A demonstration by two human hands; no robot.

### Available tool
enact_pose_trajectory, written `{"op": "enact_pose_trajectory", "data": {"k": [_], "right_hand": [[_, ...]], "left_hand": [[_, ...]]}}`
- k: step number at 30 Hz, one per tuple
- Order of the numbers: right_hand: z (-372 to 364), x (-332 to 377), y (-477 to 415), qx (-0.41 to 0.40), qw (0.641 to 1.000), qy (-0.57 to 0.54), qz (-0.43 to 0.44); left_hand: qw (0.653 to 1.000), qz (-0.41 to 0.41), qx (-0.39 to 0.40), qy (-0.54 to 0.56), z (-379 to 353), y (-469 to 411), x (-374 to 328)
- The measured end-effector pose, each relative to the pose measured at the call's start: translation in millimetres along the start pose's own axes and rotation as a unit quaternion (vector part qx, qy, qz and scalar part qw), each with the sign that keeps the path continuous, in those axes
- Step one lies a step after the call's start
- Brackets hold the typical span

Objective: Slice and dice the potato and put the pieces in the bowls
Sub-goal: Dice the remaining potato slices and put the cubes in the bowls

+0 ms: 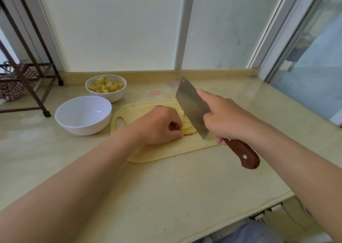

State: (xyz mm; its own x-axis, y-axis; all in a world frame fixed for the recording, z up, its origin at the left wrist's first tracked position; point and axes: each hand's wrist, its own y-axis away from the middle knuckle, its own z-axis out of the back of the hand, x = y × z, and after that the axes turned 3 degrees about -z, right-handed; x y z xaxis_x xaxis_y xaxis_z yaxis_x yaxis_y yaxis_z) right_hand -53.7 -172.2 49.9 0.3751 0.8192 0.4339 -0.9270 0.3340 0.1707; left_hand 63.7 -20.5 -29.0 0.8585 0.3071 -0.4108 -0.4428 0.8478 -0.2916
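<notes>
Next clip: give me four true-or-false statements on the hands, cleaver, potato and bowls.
1. The right hand grips the steel cleaver by its reddish-brown wooden handle. True.
2. Both round white bowls hold potato. False: diced potato pieces lie only in the farther bowl; the nearer bowl shows none.
3. The left hand holds the pale yellow potato on the cream cutting board. True.
4. The bowls stand right of the board. False: they stand to its left.

Potato slices (187, 130) on board (166, 154), dice (105, 85) in bowl (118, 95)
</notes>
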Motion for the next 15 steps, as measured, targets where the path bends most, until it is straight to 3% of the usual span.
{"op": "enact_pose_trajectory", "data": {"k": [15], "right_hand": [[-3.4,-9.6,28.7,0.011,1.0,0.01,0.027]], "left_hand": [[0.999,-0.017,-0.036,0.027,-6.1,0.8,7.3]]}}
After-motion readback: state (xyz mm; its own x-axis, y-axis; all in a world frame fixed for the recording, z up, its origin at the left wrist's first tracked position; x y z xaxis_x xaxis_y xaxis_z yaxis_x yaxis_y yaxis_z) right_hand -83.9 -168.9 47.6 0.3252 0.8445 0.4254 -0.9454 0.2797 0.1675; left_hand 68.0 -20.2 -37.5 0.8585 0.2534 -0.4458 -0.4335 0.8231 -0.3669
